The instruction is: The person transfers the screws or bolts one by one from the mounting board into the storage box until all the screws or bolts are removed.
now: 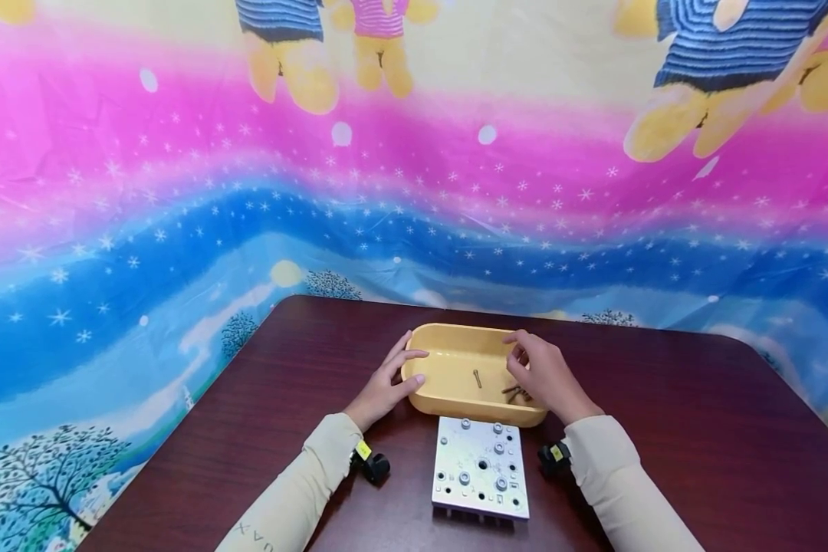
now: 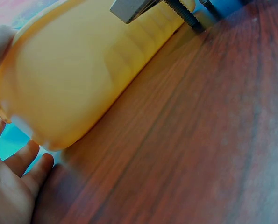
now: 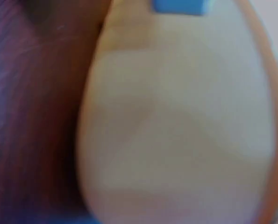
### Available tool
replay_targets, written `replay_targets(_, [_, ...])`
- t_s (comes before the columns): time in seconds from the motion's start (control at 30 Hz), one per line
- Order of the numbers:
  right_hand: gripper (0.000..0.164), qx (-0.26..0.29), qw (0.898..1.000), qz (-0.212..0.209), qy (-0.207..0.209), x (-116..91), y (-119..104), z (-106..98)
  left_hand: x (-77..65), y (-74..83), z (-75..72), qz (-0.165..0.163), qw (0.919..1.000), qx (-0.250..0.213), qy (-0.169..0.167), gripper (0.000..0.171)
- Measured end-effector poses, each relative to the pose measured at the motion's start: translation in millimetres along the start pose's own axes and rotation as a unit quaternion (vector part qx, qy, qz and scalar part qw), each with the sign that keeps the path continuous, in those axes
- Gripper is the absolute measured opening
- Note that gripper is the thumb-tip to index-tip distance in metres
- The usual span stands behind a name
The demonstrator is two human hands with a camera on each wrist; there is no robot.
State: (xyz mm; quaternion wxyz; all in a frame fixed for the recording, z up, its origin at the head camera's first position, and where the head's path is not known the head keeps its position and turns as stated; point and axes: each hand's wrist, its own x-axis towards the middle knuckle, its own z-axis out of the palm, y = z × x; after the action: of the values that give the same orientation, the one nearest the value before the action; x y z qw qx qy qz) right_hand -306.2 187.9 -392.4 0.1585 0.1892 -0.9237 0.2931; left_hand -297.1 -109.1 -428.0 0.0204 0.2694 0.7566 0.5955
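A yellow plastic tray [image 1: 448, 399] sits on the table. At its left end my left hand [image 1: 385, 387] grips the wall, thumb and a finger over the rim; other fingers show outside the tray's end in the left wrist view. My right hand [image 1: 543, 373] is over the tray's right end with bent fingers, above a small pile of bolts [image 1: 513, 394]. I cannot tell whether its fingertips pinch a bolt. One loose bolt [image 1: 478, 379] lies mid-tray. The blurred right wrist view shows mostly the tray's outer wall [image 3: 176, 112], with the right hand's fingers hidden.
A silver metal plate [image 1: 469, 483] with holes stands in front of the tray, raised off the table [image 1: 303, 345]. Several socket-head bolts [image 1: 501, 484] sit in it, and threaded shanks [image 2: 184, 15] protrude underneath. A printed cloth [image 1: 414, 169] hangs behind the table.
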Motion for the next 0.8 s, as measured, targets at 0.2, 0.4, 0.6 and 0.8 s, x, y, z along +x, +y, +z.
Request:
replay_targets(0.2, [0.023, 0.058, 0.998, 0.005, -0.017, -0.9, -15.7, -10.4, -0.1, -0.4, 0.6, 0.001, 1.0, -0.001, 0.002, 0.045])
replay_targets(0.4, [0.018, 0.109, 0.992, -0.006, -0.064, -1.9, -39.5, -18.8, -0.5, -1.4, -0.5, 0.003, 1.0, 0.0, 0.004, 0.046])
replay_targets(0.6, [0.012, 0.131, 0.985, -0.037, -0.106, -6.8, -62.4, -21.4, 0.3, -3.0, -1.1, 0.004, 1.0, 0.004, 0.004, 0.045])
replay_targets(0.8, [0.01, 0.106, 0.982, -0.06, -0.143, -14.6, -81.5, -18.4, 0.7, -1.5, -0.7, -0.006, 1.0, 0.001, -0.001, 0.045])
